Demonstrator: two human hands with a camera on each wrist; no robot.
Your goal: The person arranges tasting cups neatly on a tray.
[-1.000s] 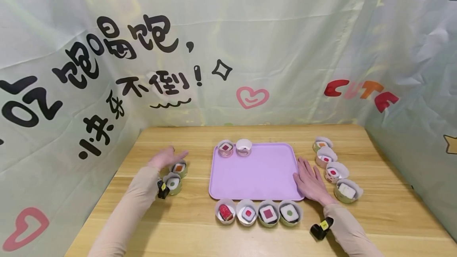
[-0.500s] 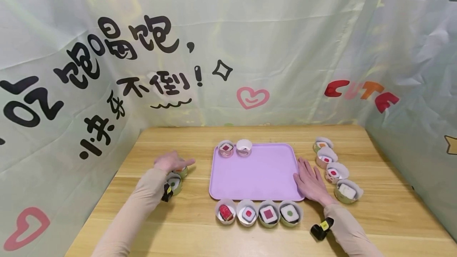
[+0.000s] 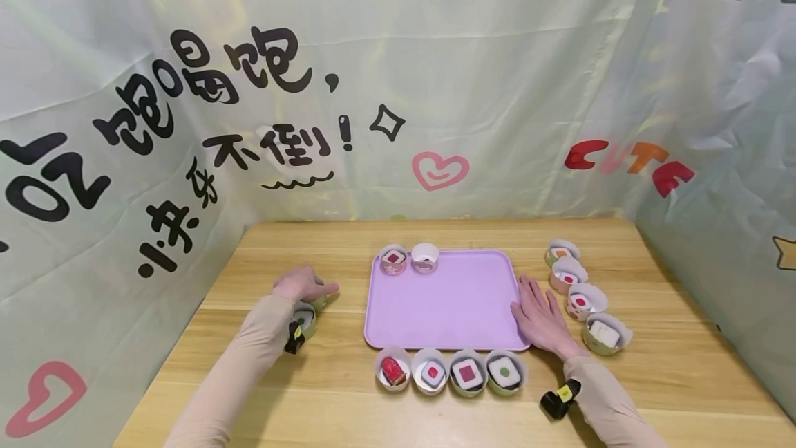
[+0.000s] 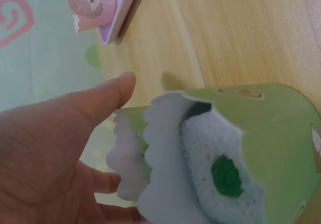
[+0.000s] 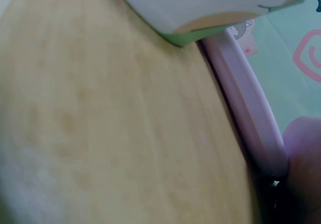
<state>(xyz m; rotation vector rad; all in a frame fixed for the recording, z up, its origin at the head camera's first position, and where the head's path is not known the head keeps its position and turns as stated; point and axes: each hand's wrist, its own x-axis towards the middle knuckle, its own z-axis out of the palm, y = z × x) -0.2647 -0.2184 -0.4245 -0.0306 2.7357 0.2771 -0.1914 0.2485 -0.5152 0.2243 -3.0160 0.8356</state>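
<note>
At nine o'clock from the lilac rectangular tray [image 3: 444, 306], the left hand [image 3: 300, 285] spans a green scalloped paper cup [image 4: 126, 156], grip unclear; the right hand [image 3: 542, 318] lies straight-fingered at the tray's three-o'clock edge.

left fingers [image 4: 104, 182] partly hidden, seemingly behind the farther green cup [image 4: 126, 166] — grip unclear.

Your left sleeve [image 3: 239, 365] and right sleeve [image 3: 612, 403] are long and pale beige, your black left wrist camera [image 3: 294, 341] and right wrist camera [image 3: 553, 404] each show a yellow label [image 3: 564, 393], and your left hand [image 3: 301, 285] and right hand [image 3: 544, 315] are bare.
</note>
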